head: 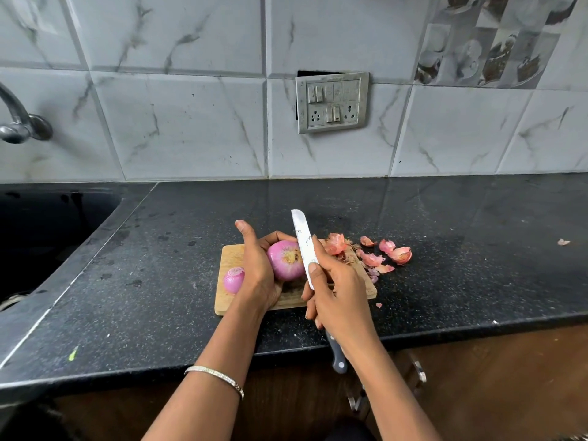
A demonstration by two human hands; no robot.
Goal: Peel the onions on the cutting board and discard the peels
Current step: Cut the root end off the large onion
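My left hand (257, 268) grips a purple onion (284, 261) just above the wooden cutting board (230, 256), its cut root end facing me. My right hand (337, 294) holds a knife (304, 241) by the handle, blade pointing up and away, with the blade edge right beside the onion. A second, smaller peeled onion (234, 280) lies on the board's left side, partly hidden behind my left wrist. Pink onion peels (386, 254) lie scattered at the board's right end and on the counter beside it.
The board sits on a black speckled counter (461, 249). A dark sink (47, 230) with a tap (19, 122) is at the left. A switch panel (332, 101) is on the tiled wall. One stray peel (563, 241) lies far right.
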